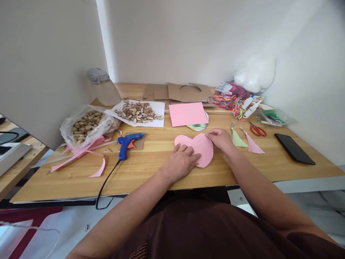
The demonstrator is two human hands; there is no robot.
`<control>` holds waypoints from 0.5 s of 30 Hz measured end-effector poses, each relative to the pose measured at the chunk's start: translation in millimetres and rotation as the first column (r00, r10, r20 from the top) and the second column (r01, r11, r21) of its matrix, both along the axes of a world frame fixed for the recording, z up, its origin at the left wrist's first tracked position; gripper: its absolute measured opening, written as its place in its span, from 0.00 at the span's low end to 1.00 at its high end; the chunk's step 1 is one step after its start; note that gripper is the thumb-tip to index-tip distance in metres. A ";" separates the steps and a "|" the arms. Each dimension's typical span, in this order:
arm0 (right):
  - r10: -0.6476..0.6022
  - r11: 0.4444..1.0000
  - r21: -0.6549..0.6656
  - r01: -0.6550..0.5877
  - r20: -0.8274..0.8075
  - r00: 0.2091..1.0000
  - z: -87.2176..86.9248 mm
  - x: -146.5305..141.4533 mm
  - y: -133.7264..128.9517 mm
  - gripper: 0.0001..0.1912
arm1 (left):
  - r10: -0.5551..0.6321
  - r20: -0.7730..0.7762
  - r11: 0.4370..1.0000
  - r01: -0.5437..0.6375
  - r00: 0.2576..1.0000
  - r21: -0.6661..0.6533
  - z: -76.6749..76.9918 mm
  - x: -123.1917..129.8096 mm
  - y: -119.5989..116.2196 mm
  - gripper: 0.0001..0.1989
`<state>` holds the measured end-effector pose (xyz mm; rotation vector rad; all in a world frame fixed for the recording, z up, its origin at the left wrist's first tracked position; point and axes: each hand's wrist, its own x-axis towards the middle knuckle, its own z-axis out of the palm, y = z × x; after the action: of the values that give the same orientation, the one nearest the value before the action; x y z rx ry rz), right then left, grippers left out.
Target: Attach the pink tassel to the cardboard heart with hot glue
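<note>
A pink paper heart (203,148) lies on the wooden table right in front of me. My left hand (183,158) rests on its left part, fingers apart and laid over the paper, covering some of its lower left edge. At the upper right edge of the heart, my right hand (219,138) pinches the paper between thumb and fingers. Beyond the heart is a pink sheet (187,114), partly covering a rounded piece with a green and yellow edge (201,126).
Left are a blue glue gun (126,144), pink paper strips (78,154), a bag of peanuts (87,124) and shells (138,112) on white paper. Cardboard (185,92) lies behind. Tassels (238,138), red-handled scissors (258,130), coloured cords (228,102) and a phone (294,148) lie right.
</note>
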<state>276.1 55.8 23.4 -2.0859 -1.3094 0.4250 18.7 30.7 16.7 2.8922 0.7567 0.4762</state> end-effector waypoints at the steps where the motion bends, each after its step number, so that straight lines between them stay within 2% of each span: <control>1: 0.000 1.000 -0.004 0.000 0.012 1.000 1.4 -1.0 -0.4 0.12 | -0.003 0.001 1.000 0.003 1.000 0.003 -0.1 -0.1 -0.1 0.16; 8: 0.021 0.999 -0.032 -0.016 0.167 0.986 13.0 -5.4 -2.9 0.10 | -0.002 0.009 1.000 0.002 1.000 0.018 3.5 0.8 -1.7 0.16; 11: 0.041 0.997 0.051 -0.056 0.256 0.966 17.3 -14.9 -6.4 0.11 | -0.009 -0.003 1.000 0.009 1.000 0.025 5.4 2.1 -1.9 0.16; 13: 0.120 0.966 0.182 -0.181 0.306 0.944 18.2 -27.0 -9.0 0.15 | -0.014 -0.008 1.000 0.014 1.000 0.022 7.1 2.3 -1.2 0.16; 15: 0.274 0.909 0.241 -0.340 0.269 0.923 17.3 -41.9 -11.3 0.16 | -0.014 -0.010 1.000 0.015 1.000 0.014 9.4 2.0 -0.3 0.16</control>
<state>234.2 44.5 40.7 -1.7287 -1.7389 0.1142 20.6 30.4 26.1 2.9132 0.7364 0.4673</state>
